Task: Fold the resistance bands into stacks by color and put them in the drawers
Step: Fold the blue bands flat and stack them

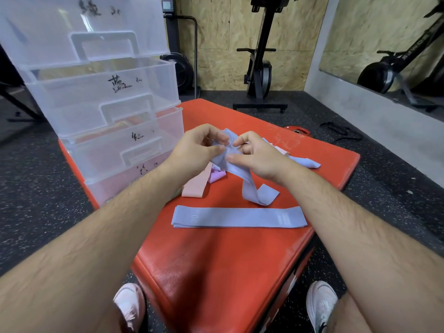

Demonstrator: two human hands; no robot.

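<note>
Best to square up the edges of the blue band [240, 174] before creasing, then lay it flat on the blue stack [239, 217] near the front of the red mat [216, 260], matching ends. Both palms turned inward over mid-mat, left hand [197, 147] and right hand [254, 152] nearly touching, fingers [217, 150] pinched narrow on the bunched blue fabric, tail drooping down to the mat. Pink band [195, 183] lying beside the drawers [115, 121] at left, so probably next.

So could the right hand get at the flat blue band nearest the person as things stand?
Probably yes, once freed: the flat blue band lies uncovered on the red pad, but the right hand and left hand both grip another blue band.
</note>
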